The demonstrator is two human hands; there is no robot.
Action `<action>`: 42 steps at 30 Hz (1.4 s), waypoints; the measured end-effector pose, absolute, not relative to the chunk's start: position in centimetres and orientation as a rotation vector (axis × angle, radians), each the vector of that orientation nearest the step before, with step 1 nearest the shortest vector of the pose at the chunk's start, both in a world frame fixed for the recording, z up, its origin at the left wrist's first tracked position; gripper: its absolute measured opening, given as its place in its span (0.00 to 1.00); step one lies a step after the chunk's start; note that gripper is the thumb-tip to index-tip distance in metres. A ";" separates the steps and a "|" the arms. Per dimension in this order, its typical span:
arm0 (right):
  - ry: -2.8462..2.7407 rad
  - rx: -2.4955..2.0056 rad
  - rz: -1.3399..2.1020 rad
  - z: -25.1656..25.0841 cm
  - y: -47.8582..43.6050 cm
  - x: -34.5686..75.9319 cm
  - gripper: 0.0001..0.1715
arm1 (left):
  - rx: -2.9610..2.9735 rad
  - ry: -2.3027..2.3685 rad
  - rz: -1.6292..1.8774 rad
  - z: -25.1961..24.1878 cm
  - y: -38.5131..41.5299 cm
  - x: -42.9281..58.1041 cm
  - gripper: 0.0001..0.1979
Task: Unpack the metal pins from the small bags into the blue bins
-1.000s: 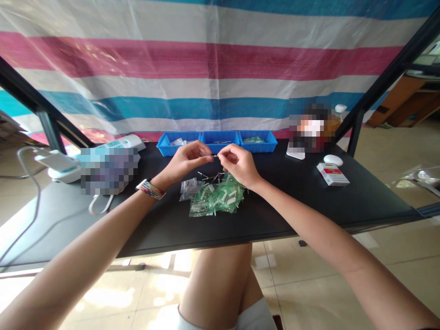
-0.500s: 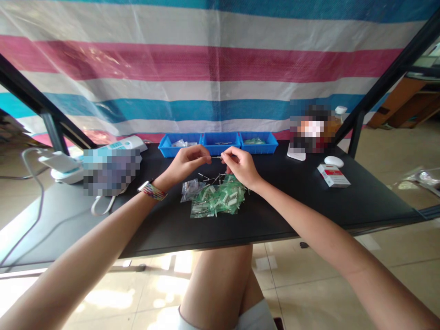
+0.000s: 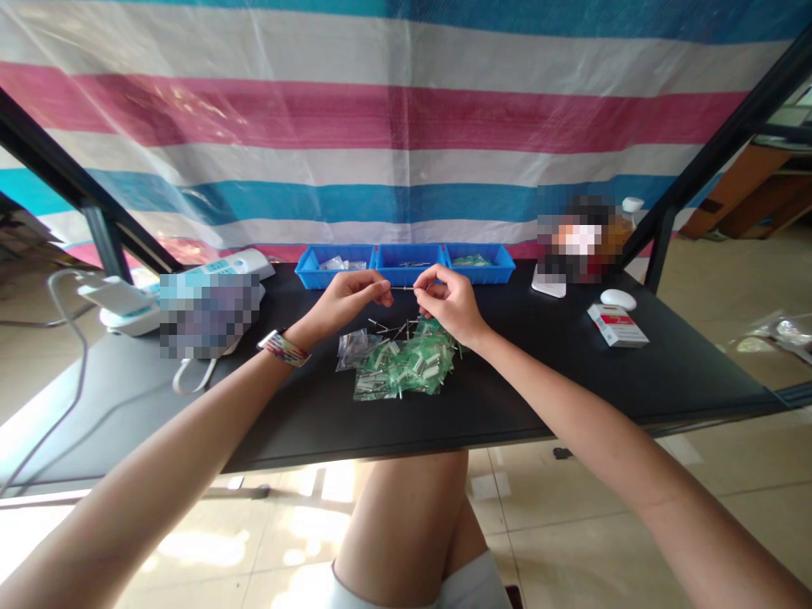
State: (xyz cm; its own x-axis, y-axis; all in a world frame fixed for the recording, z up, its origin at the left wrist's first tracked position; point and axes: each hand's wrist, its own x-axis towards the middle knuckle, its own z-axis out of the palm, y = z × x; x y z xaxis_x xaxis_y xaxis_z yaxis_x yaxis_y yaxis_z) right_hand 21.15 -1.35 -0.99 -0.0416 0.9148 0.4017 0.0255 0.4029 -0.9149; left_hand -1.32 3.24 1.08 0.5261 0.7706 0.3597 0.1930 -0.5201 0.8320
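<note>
A thin silver pin, much like a blind rivet (image 3: 403, 288), lies level between my two hands. My left hand (image 3: 359, 296) pinches one end with thumb and fingers. At the other end, the fingertips of my right hand (image 3: 449, 300) are closed on it. Below them, on the black table, is a pile of small green plastic packets (image 3: 406, 368) with silver and white pieces inside. A clear packet (image 3: 355, 348) adjoins the pile on the left. Several loose silver pins (image 3: 399, 329) lie at its far edge, partly behind the packets.
Three joined blue bins (image 3: 406, 275) stand behind my hands, with packets in the outer two and pins in the middle. To the left are a power strip (image 3: 234, 264), a charger and cables. A red-and-white box (image 3: 618, 326) and white case (image 3: 617, 299) lie right.
My right hand has shifted slightly to the right, so more of the pin shows between my fingertips. The packets and bins stay where they were.
</note>
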 end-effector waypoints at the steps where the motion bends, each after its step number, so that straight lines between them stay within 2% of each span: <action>1: -1.430 -0.898 0.917 -1.0 -1.3 21.2 0.09 | 1.997 0.782 0.967 1.0 3.3 -1.4 0.24; 11: -1.403 -0.818 1.010 -1.3 -0.8 20.9 0.10 | 1.918 0.736 0.962 1.2 3.3 -1.4 0.21; 14: -1.387 -0.823 0.995 -1.3 -0.4 21.0 0.11 | 1.945 0.732 0.946 1.2 3.6 -1.8 0.16; 18: -1.309 -0.849 0.866 -1.0 1.2 21.5 0.10 | 2.174 0.780 0.742 1.4 4.1 -2.8 0.09; 21: -1.311 -0.964 0.736 -1.0 2.8 22.4 0.10 | 2.401 0.805 0.549 1.4 4.1 -3.3 0.12; 24: -1.434 -1.077 0.579 -1.3 3.4 23.2 0.18 | 2.479 0.777 0.429 1.2 4.3 -3.6 0.14; 26: -1.496 -1.090 0.453 -1.5 3.3 23.6 0.16 | 2.467 0.759 0.400 0.9 4.6 -3.7 0.14; 32: -1.610 -1.052 0.381 -2.2 2.0 23.0 0.09 | 2.417 0.758 0.422 0.1 5.3 -3.7 0.07; 39: -1.703 -1.022 0.377 -1.9 0.8 22.5 0.08 | 2.354 0.898 0.585 0.3 4.9 -3.4 0.14; 42: -1.748 -0.979 0.386 -1.3 -0.2 22.5 0.07 | 2.231 0.792 0.692 1.0 4.3 -3.0 0.08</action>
State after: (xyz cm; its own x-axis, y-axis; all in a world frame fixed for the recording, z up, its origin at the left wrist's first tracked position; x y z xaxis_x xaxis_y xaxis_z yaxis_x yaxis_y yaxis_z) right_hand 22.51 -0.21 -1.35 -0.1183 0.7655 0.6324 0.4283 0.6140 -0.6630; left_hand -3.00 4.30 0.97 0.6762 0.6926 0.2510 0.3418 -0.5968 0.7259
